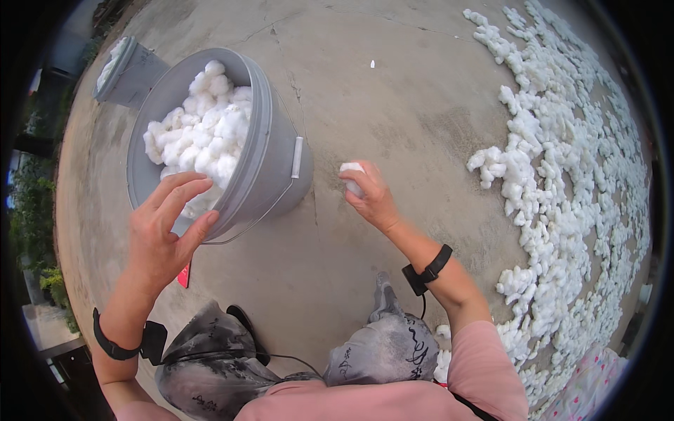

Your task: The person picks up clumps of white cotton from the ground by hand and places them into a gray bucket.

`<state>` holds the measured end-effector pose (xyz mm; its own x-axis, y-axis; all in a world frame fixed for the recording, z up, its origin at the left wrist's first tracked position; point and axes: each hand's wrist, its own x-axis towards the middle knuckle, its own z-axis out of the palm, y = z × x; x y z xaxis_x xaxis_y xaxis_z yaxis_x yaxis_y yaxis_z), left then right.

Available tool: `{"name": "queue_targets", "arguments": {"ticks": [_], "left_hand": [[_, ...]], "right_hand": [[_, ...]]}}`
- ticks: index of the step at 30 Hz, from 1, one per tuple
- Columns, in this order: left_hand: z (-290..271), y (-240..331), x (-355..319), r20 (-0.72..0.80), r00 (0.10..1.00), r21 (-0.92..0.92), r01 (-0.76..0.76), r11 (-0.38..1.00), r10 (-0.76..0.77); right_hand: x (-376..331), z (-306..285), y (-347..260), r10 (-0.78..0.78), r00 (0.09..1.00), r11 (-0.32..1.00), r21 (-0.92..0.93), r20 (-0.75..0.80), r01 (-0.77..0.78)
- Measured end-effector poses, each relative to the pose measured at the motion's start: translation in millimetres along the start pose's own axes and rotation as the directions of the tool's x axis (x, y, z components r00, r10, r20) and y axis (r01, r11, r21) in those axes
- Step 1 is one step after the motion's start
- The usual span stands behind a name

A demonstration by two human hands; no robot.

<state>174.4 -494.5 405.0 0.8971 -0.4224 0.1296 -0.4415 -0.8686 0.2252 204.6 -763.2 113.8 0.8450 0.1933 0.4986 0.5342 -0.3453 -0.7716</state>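
Note:
A large grey bucket [263, 151] stands in front of me to the left, with fluffy white cotton [203, 133] inside it. Over its near rim reaches my left hand [167, 214], fingers apart and curved, thumb near the rim, holding nothing that I can see. To the right of the bucket, above the concrete, my right hand [372, 195] is closed around a small tuft of cotton [352, 179]. The bucket's wire handle with its white grip [297, 158] hangs down on the side toward my right hand.
A wide spread of loose white cotton [554, 203] covers the concrete floor [393, 105] on the right. Farther back at the left stands a second grey bucket [133, 74], also filled with cotton. Something red [184, 276] lies below my left hand. Patterned cloth [586, 386] lies at the lower right.

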Motion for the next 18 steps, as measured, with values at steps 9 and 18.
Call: {"name": "queue_targets", "arguments": {"ticks": [9, 18], "left_hand": [[-4.5, -14.9, -13.7, -0.189, 0.868, 0.044, -0.46, 0.887, 0.46], [38.5, 21.7, 15.8, 0.095, 0.958, 0.193, -0.283, 0.939, 0.269]], "right_hand": [[208.0, 9.9, -174.3, -0.523, 0.837, 0.832, 0.118, -0.159, 0.542], [28.9, -224.4, 98.7, 0.209, 0.922, 0.737, -0.568, -0.325, -0.367]]}}
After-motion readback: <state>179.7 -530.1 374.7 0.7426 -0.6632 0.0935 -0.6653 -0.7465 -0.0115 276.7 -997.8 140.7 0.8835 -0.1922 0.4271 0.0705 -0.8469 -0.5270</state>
